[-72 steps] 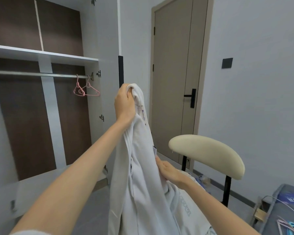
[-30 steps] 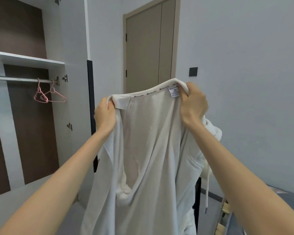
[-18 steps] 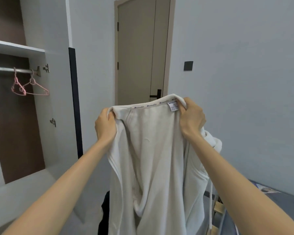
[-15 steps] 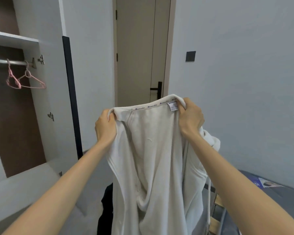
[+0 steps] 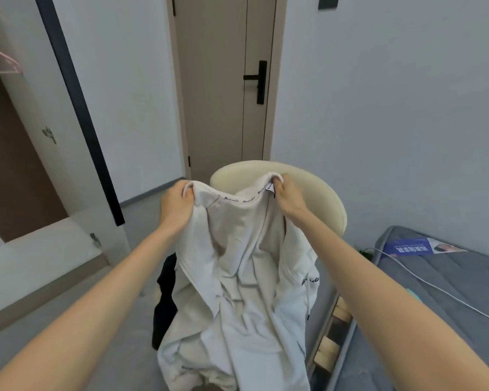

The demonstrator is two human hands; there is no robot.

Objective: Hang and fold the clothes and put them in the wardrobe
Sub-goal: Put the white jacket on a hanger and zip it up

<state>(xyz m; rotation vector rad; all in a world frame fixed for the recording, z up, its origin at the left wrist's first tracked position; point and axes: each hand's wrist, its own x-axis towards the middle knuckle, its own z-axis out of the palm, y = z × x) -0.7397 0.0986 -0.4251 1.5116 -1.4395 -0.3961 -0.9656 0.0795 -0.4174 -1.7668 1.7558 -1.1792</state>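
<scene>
Since half a second ago the white hoodie (image 5: pixel 237 277) is coming down lower, now hanging in front of the cream chair back (image 5: pixel 316 187). The left hand (image 5: pixel 178 208) and right hand (image 5: pixel 287 197) are both clenching its neckline, fingers closed around the collar edge, each at one end.

Nothing cleanly legible. White cotton hoodie (image 5: pixel 237 277): dark script wordmark repeated along the neck tape, too small to read; small white neck tag (image 5: pixel 271 187) at the collar, unreadable; dark script partly visible on the chest, cut off. Blue printed label (image 5: pixel 410 247) on the grey mattress (image 5: pixel 435 306): white characters, upside down, unreadable.
</scene>
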